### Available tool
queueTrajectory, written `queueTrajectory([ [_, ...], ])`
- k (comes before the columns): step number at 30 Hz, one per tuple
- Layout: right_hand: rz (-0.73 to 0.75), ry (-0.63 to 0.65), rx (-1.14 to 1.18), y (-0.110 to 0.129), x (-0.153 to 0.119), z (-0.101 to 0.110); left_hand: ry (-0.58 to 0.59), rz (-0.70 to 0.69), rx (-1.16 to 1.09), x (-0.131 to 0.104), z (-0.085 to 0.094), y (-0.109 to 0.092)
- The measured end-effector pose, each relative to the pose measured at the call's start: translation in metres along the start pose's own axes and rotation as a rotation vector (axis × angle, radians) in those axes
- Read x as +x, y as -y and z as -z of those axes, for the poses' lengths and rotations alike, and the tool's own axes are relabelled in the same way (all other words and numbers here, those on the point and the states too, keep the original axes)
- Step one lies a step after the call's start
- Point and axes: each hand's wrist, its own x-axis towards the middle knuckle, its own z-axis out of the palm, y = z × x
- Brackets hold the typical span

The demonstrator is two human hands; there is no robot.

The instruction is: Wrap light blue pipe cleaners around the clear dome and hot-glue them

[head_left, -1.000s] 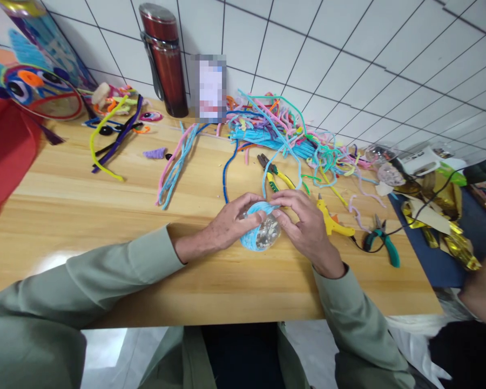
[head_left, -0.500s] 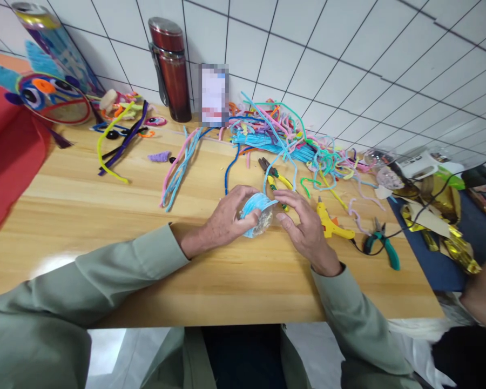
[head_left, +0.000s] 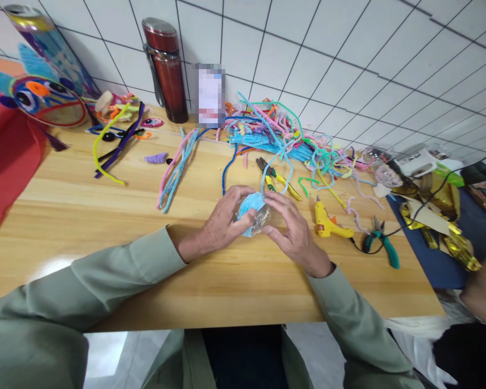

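A clear rounded ball (head_left: 261,219), partly covered in light blue pipe cleaner (head_left: 251,204), is between my hands above the wooden table. My left hand (head_left: 229,219) wraps round its left side, with the thumb across the front. On the other side my right hand (head_left: 294,229) has its fingertips on the ball's upper right edge and its thumb low at the right. Just behind the hands lie pliers with yellow handles (head_left: 281,181). A yellow glue gun (head_left: 328,220) rests to the right of my right hand, beside teal-handled pliers (head_left: 383,243).
Along the wall stand a red flask (head_left: 168,73), a phone (head_left: 209,97) and a heap of coloured pipe cleaners (head_left: 271,140). A decorated mask-like piece (head_left: 44,102) sits at left. Gold foil (head_left: 456,246) lies at right, near another person's arm (head_left: 484,289).
My right hand has moved left, bringing its fingers onto the ball. The loose light blue end that stuck out toward it now lies against the ball.
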Motion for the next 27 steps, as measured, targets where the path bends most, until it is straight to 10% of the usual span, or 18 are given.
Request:
queueTrajectory([
  [27, -0.056, -0.045, 0.130, 0.003, -0.003, -0.014, 0.025, 0.056, -0.066, -0.005, -0.003, -0.007],
])
